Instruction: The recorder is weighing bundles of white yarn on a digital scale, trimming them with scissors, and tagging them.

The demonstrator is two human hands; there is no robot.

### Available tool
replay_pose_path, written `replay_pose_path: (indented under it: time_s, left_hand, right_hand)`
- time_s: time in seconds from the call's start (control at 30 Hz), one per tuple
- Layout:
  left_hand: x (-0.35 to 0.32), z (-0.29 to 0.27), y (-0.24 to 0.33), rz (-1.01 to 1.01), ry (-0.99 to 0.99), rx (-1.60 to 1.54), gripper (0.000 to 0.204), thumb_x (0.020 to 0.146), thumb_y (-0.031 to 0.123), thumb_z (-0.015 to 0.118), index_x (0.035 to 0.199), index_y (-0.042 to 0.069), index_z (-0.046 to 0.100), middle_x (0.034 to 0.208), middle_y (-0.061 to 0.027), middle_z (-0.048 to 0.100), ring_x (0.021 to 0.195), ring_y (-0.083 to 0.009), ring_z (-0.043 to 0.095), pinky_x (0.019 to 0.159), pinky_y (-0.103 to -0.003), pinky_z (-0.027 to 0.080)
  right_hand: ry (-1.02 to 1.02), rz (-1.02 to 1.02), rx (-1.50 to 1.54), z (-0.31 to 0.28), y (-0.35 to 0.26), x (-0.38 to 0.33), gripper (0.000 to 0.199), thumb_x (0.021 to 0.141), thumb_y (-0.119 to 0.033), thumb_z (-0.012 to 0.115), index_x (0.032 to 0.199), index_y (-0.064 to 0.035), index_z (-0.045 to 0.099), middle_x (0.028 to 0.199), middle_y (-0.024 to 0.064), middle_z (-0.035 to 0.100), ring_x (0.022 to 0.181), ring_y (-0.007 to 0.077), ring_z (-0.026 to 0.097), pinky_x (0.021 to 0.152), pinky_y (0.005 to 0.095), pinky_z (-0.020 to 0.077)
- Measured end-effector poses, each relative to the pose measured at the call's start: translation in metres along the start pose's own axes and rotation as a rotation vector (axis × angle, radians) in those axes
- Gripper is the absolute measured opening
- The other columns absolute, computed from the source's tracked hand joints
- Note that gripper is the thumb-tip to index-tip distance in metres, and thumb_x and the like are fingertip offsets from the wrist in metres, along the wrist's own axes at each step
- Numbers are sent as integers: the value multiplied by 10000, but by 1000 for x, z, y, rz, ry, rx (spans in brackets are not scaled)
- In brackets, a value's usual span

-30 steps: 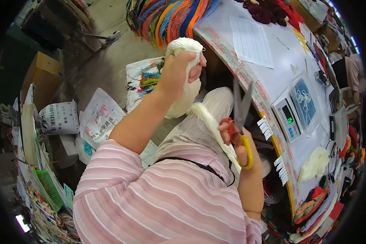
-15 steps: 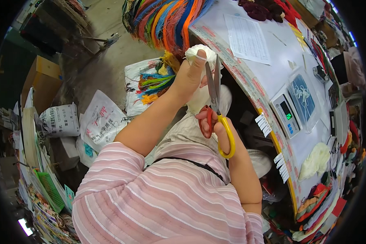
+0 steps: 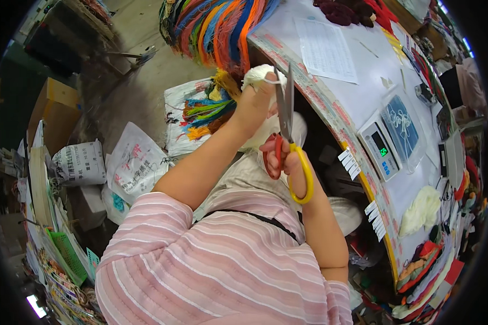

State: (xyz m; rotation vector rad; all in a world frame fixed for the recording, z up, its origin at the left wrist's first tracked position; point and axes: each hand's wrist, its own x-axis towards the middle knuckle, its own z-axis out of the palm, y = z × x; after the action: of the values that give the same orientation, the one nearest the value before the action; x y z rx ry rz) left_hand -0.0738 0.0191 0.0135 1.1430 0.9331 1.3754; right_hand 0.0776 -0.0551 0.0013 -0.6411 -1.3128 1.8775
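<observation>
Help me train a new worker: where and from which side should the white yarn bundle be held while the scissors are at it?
Grip the white yarn bundle around its lower body, from the person's left, as the left hand does. The scissors, held in the right hand, rise along its right side with blades pointing up, so that side is probably best left free.

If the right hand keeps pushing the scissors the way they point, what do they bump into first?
Probably the white yarn bundle gripped in the left hand; the right hand's scissors point up at it, though depth is unclear.

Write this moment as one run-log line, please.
left hand: grips white yarn bundle | right hand: holds scissors, blades at yarn | scale on table
</observation>
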Motion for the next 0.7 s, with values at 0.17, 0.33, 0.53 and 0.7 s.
replay_pose_path:
  time_s: [0.17,0.33,0.53,0.7]
  left_hand:
    - [-7,11,-4,-273,61,-252,740,872,720,284,888,52,603,577,35,432,467,-53,324,417,-210,252]
    - [0,-18,4,-252,-94,-589,785,855,734,296,1083,27,549,644,-4,465,576,-117,435,569,-238,379]
    - [38,-2,85,-173,-461,-912,700,886,636,379,1139,-7,490,1015,-152,592,891,-286,594,857,-451,480]
    - [87,-22,123,-51,-743,-876,541,953,499,354,1141,35,559,992,-114,623,928,-272,618,869,-418,485]
  right_hand:
    - [230,33,80,2,-1,8,618,919,-575,428,980,28,545,579,-49,358,455,51,345,426,202,280]
    - [406,-326,-141,-30,-44,19,400,905,-424,518,902,-24,520,656,1,468,573,105,473,542,244,411]
    - [350,-431,-427,3,-59,74,586,657,-154,842,1035,-38,410,1050,91,551,948,144,536,828,291,438]
    - [283,-770,-186,50,-125,90,335,741,-98,722,1011,17,561,909,85,640,801,183,640,682,283,495]
